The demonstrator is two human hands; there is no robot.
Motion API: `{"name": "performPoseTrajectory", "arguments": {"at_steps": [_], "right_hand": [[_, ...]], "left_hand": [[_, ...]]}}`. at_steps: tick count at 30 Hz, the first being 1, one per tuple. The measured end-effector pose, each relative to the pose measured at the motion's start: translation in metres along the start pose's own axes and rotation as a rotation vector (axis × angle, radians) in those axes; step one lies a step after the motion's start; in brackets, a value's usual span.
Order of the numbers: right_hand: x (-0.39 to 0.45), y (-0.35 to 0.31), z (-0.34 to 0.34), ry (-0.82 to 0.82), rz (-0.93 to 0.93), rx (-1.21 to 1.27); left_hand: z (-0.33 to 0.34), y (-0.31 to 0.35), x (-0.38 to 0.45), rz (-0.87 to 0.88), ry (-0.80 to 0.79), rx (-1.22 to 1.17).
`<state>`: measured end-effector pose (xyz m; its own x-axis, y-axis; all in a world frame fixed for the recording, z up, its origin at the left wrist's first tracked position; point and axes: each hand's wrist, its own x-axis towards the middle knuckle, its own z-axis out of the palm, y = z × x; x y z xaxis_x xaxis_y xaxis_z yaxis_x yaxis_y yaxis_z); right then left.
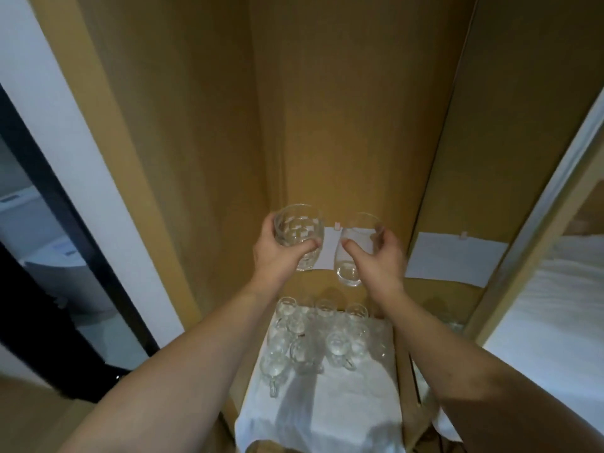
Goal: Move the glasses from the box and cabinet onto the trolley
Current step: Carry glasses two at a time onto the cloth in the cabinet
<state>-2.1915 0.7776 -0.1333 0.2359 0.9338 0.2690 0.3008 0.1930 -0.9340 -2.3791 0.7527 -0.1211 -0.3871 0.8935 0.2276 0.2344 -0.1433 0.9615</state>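
Dim warm light, soft overall blur, wide-angle bending at the edges.

Two glasses are held side by side above the far end of a cloth (330, 407): the left hand (274, 256) grips the left glass (298, 235), the right hand (376, 259) the right glass (354, 248). Below, a cluster of glasses (313, 338) stands on the cloth's far half. A paper sheet (456, 256) hangs to the right, a mirror (555, 305) further right.

No legible text, not even on the white paper sheets (456, 258) on the cabinet wall.
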Motion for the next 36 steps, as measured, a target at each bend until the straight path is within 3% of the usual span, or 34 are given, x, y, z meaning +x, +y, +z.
{"name": "performPoseTrajectory", "arguments": {"at_steps": [10, 24, 36], "right_hand": [[-0.022, -0.068, -0.031, 0.088, -0.140, 0.217], [-0.088, -0.092, -0.081, 0.383, -0.141, 0.089], [-0.177, -0.084, -0.171, 0.690, -0.075, -0.083]], "left_hand": [[-0.017, 0.073, -0.016, 0.031, -0.023, -0.289], [-0.018, 0.109, -0.042, 0.085, -0.397, -0.369], [0.027, 0.127, -0.131, 0.108, -0.735, -0.450]]}}
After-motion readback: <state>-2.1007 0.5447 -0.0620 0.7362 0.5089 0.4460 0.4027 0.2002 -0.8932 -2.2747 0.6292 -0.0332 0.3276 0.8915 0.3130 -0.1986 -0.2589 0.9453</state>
